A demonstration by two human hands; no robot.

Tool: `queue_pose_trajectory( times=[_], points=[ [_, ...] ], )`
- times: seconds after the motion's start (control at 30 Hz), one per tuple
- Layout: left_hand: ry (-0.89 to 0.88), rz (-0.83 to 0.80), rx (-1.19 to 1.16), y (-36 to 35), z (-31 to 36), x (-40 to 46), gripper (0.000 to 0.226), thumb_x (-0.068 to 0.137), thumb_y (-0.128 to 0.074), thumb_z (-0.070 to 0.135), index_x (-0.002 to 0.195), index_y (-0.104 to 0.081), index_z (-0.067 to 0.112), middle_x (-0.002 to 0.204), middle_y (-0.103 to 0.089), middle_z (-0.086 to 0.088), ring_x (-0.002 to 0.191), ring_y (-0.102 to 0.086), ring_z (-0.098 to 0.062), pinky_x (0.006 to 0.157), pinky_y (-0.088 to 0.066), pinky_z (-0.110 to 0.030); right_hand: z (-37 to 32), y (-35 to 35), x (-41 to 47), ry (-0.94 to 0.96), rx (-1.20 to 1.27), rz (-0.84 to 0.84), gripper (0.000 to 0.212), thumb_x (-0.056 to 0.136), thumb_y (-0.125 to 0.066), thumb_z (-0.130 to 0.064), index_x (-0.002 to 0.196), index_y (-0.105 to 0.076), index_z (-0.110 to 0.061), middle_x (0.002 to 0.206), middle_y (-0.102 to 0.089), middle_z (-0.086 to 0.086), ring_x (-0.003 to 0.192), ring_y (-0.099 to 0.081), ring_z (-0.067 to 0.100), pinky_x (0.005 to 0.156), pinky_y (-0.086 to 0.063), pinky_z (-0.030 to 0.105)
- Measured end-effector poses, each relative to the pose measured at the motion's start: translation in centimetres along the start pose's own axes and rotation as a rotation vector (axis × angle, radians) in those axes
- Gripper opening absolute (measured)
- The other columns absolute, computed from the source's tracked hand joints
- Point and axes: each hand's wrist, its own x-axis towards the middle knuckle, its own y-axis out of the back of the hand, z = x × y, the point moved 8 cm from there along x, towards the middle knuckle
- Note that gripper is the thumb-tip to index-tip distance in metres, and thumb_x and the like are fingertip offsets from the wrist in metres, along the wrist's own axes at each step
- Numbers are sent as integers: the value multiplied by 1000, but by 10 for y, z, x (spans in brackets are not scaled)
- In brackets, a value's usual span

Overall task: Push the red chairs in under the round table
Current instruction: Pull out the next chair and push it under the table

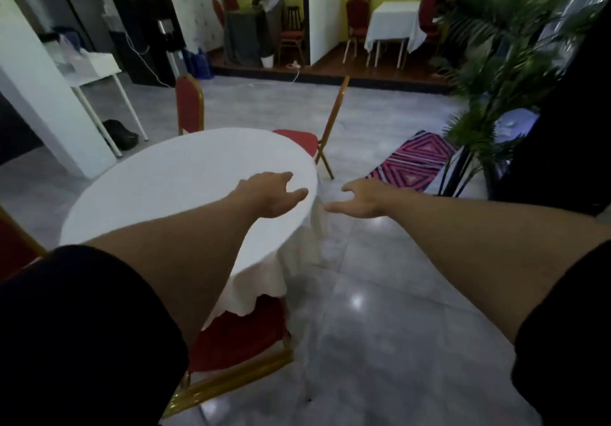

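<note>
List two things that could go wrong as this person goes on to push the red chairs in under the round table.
The tablecloth hangs over the near chair seat; pushing could drag the cloth askew. The far chair stands angled at the round table edge, so its gold legs might catch the cloth. Both hands are open, gripping nothing.

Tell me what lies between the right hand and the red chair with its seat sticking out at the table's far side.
In the head view, only bare grey floor separates the right hand from that red chair; the round table lies left of that stretch.
</note>
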Motion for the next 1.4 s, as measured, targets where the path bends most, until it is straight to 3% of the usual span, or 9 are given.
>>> queue_pose_trajectory(
  times=[0.2, 0.37, 0.6, 0.7, 0.83, 0.97, 1.1, 1.4],
  points=[
    [-68, 40, 75, 23, 78, 61, 81, 100, -33, 72, 166, -25, 25, 169, -37, -13, 153, -36, -39, 122, -29, -60, 74, 60, 26, -45, 49, 71, 112, 81, -48, -93, 165, -30, -22, 173, -30, 8, 155, -33, 34, 122, -33, 50],
    [-103, 16, 92, 19, 105, 132, 84, 99, -33, 75, 166, -25, 24, 170, -35, -13, 154, -34, -40, 122, -28, -64, 134, 86, 71, -76, 34, 80, 127, 66, -44, -104, 166, -28, -26, 173, -28, 7, 156, -31, 35, 123, -31, 54],
    [-165, -2, 56, 46, 146, 252, 85, 99, -34, 75, 165, -28, 21, 168, -39, -14, 152, -38, -40, 120, -31, -65, 196, 156, 151, -84, 24, 113, 122, 72, -50, -98, 166, -25, -25, 173, -28, 7, 155, -32, 35, 123, -32, 52],
    [-151, 36, 12, 68, 159, 313, 94, 86, -28, 86, 156, -41, 26, 156, -54, -13, 138, -53, -40, 111, -42, -65, 221, 193, 192, -95, 54, 138, 119, 75, -52, -96, 167, -24, -25, 173, -28, 7, 154, -34, 34, 122, -34, 52],
    [-153, 49, 13, 71, 167, 368, 113, 69, -17, 94, 157, -41, 27, 156, -55, -10, 138, -54, -39, 111, -42, -66, 241, 213, 233, -77, 74, 151, 134, 60, -48, -104, 166, -25, -27, 174, -27, 4, 155, -33, 32, 123, -33, 54],
    [-109, 51, 16, 73, 177, 432, 107, 78, -14, 93, 160, -36, 29, 158, -53, -10, 143, -50, -38, 116, -35, -69, 270, 235, 295, -53, 54, 145, 123, 70, -52, -99, 166, -23, -27, 175, -25, 3, 157, -29, 31, 124, -31, 54],
    [-43, 48, 32, 76, 185, 492, 98, 88, -14, 89, 163, -32, 29, 159, -52, -10, 144, -49, -38, 118, -29, -70, 308, 257, 362, -33, 37, 146, 128, 66, -54, -100, 167, -20, -29, 175, -23, 4, 158, -28, 32, 124, -30, 55],
    [89, 61, -21, 112, 215, 620, 89, 96, -28, 81, 164, -31, 24, 161, -49, -13, 143, -48, -40, 118, -32, -65, 362, 335, 505, 88, -11, 110, 125, 70, -57, -97, 167, -22, -26, 175, -25, 4, 157, -28, 30, 125, -29, 50]
  ],
)
